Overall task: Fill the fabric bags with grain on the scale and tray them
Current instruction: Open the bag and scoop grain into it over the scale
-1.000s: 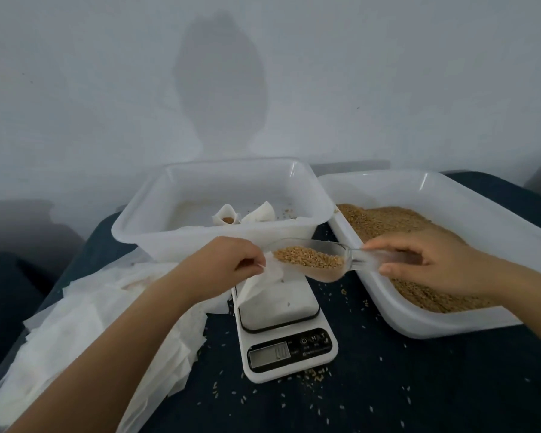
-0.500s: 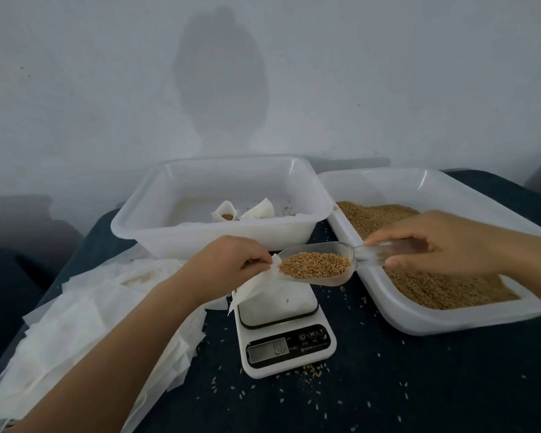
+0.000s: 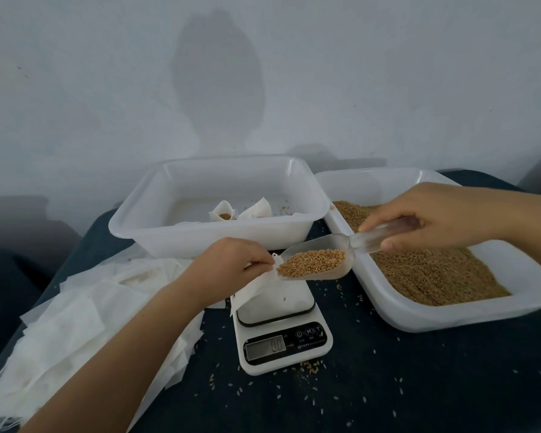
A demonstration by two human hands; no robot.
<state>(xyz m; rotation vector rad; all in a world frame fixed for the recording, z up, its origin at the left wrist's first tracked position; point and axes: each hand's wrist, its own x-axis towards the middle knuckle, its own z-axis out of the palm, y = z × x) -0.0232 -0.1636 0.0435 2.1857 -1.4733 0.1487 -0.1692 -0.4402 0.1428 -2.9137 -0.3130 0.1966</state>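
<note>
Over scale point(image 3: 281, 332): right hand point(image 3: 434, 215) gripping scoop point(image 3: 319, 259) tipped lower; left hand point(image 3: 231, 267) still pinching bag point(image 3: 256, 285).

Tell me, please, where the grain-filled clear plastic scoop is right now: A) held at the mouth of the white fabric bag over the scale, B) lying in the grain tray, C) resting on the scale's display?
A: the right hand holds the clear plastic scoop tipped against the white fabric bag, which the left hand pinches open above the white digital scale.

We read this as a makeshift packing spot in a plain room: bare pale wall point(image 3: 388, 73), dark cloth-covered worktop point(image 3: 419, 385), small digital scale point(image 3: 283, 342), white plastic tubs point(image 3: 219, 195), loose grain point(image 3: 306, 368) scattered about. Home or workshop, we cannot tell.
</note>
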